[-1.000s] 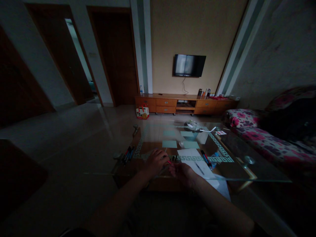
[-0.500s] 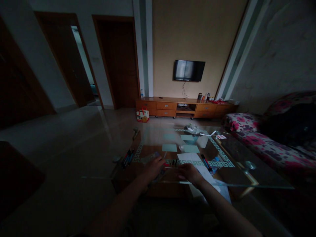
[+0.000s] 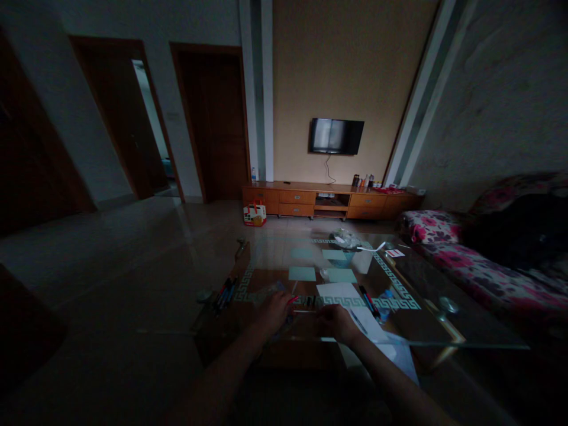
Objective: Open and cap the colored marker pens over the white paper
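Over the near edge of the glass table, my left hand is closed, with a small red pen-like piece at its fingertips. My right hand is closed beside it, fingers bent together. Between the hands runs a thin pale rod, its right end meeting my right fingertips. Several short dark pieces lie just beyond the hands. White paper sheets lie beyond and under my right hand. The room is dim, so fine detail is lost.
Pens lie in a group at left; more pens lie on the right by a small blue-topped clear item. Farther back are a bowl with clear plastic and a red-and-white card. A flowered sofa stands right.
The view has tilted up slightly, so everything sits lower in the picture. Both hands stay close together, and the red piece now shows higher at my left fingertips.
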Motion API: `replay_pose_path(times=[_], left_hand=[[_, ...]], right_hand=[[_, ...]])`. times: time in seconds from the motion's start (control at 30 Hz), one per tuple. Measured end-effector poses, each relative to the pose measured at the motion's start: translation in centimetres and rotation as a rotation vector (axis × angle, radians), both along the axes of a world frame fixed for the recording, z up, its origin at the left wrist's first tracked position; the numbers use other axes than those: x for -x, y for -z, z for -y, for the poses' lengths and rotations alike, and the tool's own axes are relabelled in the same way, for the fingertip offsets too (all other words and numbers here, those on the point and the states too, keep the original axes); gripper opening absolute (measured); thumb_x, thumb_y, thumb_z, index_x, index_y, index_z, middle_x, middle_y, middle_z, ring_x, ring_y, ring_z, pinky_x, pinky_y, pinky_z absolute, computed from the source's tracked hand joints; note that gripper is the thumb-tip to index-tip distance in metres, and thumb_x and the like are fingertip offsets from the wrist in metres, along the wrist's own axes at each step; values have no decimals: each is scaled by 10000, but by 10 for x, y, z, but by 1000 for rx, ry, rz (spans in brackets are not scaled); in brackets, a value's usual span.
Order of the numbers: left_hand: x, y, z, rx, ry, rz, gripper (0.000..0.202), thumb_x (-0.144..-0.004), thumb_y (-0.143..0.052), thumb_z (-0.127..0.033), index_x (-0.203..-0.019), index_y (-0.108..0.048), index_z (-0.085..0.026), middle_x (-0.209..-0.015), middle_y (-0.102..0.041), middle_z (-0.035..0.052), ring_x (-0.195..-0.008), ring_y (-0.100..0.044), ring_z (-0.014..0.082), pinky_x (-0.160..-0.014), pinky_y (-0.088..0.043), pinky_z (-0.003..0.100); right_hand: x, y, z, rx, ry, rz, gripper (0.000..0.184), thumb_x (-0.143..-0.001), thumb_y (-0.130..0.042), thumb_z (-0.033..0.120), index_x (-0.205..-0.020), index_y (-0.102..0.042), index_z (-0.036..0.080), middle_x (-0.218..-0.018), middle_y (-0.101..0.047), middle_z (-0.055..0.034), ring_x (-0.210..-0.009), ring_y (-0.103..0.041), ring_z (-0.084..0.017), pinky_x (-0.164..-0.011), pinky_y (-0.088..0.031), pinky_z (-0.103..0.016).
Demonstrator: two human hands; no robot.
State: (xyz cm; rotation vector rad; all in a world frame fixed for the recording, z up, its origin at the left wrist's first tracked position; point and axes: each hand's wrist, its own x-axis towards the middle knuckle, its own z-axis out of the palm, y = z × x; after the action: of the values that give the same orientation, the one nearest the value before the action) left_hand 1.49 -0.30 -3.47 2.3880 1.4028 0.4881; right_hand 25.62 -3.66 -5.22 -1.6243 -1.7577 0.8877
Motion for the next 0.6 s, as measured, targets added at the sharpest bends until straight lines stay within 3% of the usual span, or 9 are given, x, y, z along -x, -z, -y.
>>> replay_pose_path(times=[0.1,0.27,0.6], left_hand=[[-1,10,-6,-44,-32,54,329,-923,-430,-157,-1152,-659,-214,-1127,-626,84,-1070,-568,201,-951,-436,317],[-3,23,-13,-66,-78,77,314,-888,-447,-117,-1079,-683,-197,-1123,-632,89,-1070,-577,199,-975,-432,323],[-5,32,-16,-77,-72,111,242,-881,-462,-129,-954,-689,-168,-1027,-640,104,-992,-590,214,-916,-445,331]], right_hand=[[2,2,0,-29,24,71,232,-704,-646,158,-917,-733,129,-751,-733,-55,-682,-651,-170,-583,-433,-221],[8,2,1,-80,25,192,141,-689,-639,113,-792,-728,151,-776,-740,-56,-717,-662,-176,-619,-434,-225],[11,6,-2,-125,-34,252,171,-714,-603,86,-791,-737,157,-790,-745,-65,-740,-669,-181,-651,-430,-227]])
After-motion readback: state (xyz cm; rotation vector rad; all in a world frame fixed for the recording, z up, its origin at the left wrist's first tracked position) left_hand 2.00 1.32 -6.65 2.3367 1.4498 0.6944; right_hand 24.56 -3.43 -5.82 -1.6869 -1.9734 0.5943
